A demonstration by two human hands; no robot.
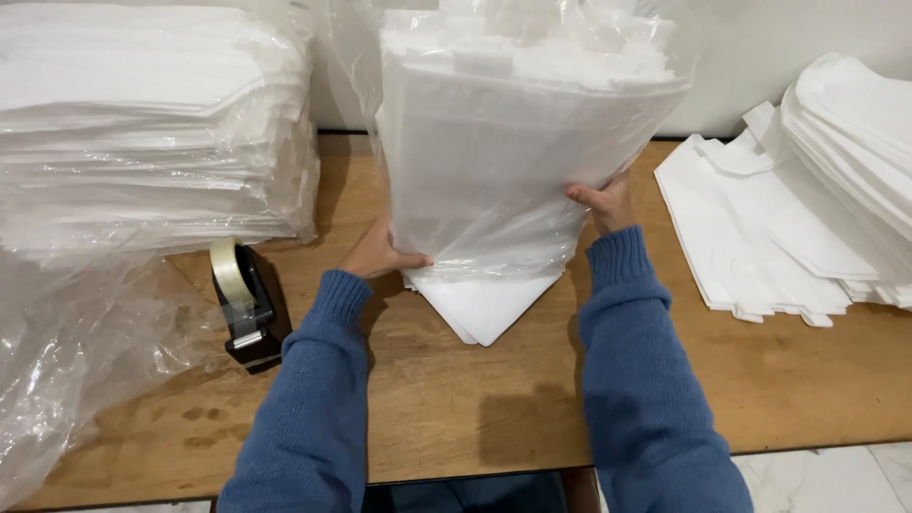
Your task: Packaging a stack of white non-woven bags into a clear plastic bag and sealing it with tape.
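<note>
A thick stack of white bags in a clear plastic wrap (503, 142) stands upright in the middle of the wooden table (456, 399). Its white lower corner pokes out below the plastic. My left hand (380, 255) grips the stack's lower left side. My right hand (603, 204) holds its right side, fingers pressed into the plastic. Both arms wear blue knitted sleeves.
A black tape dispenser with a clear tape roll (245, 299) sits to the left of my left arm. A tall wrapped pile of white bags (142, 123) and loose clear plastic (66, 361) fill the left. Loose white bags (788, 209) lie spread at the right.
</note>
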